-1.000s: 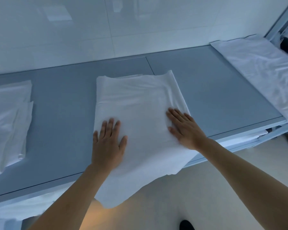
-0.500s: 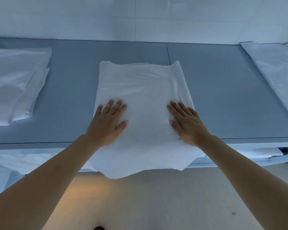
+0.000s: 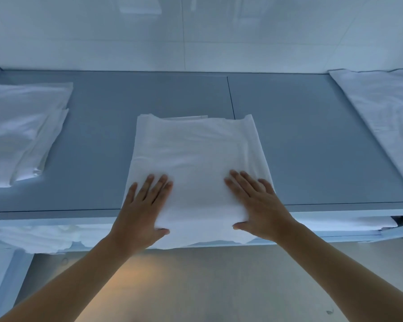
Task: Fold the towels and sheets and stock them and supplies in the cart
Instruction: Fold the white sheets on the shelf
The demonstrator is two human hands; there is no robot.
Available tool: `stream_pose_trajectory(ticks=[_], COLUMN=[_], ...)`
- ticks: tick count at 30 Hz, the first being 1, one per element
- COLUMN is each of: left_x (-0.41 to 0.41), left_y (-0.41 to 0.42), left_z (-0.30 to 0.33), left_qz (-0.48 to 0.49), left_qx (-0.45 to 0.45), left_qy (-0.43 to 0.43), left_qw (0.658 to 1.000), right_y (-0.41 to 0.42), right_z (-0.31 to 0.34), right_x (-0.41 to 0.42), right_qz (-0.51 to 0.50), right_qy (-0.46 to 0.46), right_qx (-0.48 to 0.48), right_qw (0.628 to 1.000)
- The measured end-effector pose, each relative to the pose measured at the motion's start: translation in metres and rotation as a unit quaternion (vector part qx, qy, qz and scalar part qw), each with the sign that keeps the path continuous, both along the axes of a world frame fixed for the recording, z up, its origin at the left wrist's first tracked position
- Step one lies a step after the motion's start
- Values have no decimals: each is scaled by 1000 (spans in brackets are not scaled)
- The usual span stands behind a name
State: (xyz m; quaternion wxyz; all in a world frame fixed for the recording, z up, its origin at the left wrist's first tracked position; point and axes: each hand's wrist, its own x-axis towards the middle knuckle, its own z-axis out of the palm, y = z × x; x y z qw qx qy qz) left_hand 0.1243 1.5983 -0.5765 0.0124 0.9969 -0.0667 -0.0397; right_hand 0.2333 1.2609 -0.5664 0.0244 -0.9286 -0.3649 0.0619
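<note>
A grey table top (image 3: 98,140) is seen from above, running left to right in front of a pale tiled wall (image 3: 196,31). At its middle, a folded white sheet (image 3: 196,149) is laid flat, with its far edge well short of the wall and its near edge draped over the front edge of the table.

Both hands are pressed flat on the near part of this sheet. The left hand (image 3: 142,210) is placed on the sheet's left side, fingers straight and slightly spread, thumb pointed inward at the fold that hangs over the table edge. The right hand (image 3: 256,205) is placed on the sheet's right side in the same way, fingers straight and fanned, thumb turned inward toward the left hand. Nothing is gripped by either hand; the cloth is only held down under the open palms. A bare stretch of sheet is left between the two hands.

On the left of the table, well apart from the central sheet, a stack of folded white linen (image 3: 21,131) is laid. On the right, another white sheet (image 3: 382,117) is spread out and runs off the frame edge. Below the table top, a lower shelf (image 3: 349,231) is visible, with more white cloth (image 3: 47,238) lying on it at the left. A pale floor (image 3: 196,287) is seen beneath the forearms.
</note>
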Motion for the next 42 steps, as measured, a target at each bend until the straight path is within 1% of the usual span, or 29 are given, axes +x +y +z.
stream_pose_trajectory(ticks=[4,11,13,16,18,20,22,24,26,28,31,33,35,37,39,40,41,42], left_x=[1,-11,-18,-23,-25,-26,-22,-13,3,27,73,99,116,119,111,105,98,91], left_y=[-1,-10,-13,-17,-17,-14,-10,-5,0,6,11,14,17,18,16,14,13,13], left_z=[-4,1,6,13,19,28,45,66,89,118,170,209,246,275,286,282,272,256], left_qz=[-3,-25,-20,-22,-35,-54,-51,-23,1,26,80,90,80,56,36,27,16,5], left_qx=[20,37,35,26,17,7,-10,-46,-65,-55,-49,-36,-39,-46,-48,-48,-49,-54], left_qy=[-37,-108,-107,-116,-135,-133,-118,-101,-109,-121,-158,-222,-312,-408,-492,-517,-526,-522], left_qw=[999,993,994,993,990,990,992,994,992,991,983,970,946,910,869,854,849,851], right_y=[7,3,2,4,5,5,5,10,20,32,52,60,63,62,58,55,51,46], right_z=[-3,-5,-3,0,5,11,23,43,72,103,157,196,233,264,279,277,269,256], right_x=[12,-3,-13,-28,-36,-39,-39,-32,-15,9,49,70,86,94,94,91,87,81], right_qz=[40,65,61,39,34,37,28,-7,-47,-71,-98,-103,-95,-79,-59,-43,-26,-11], right_qy=[2,-43,-47,-49,-60,-76,-82,-65,-35,-50,-121,-187,-274,-382,-459,-482,-491,-486], right_qx=[7,14,3,17,22,36,56,55,30,-9,19,58,123,177,207,215,220,221], right_qw=[999,997,997,998,997,996,995,996,998,996,988,975,949,904,862,848,842,845])
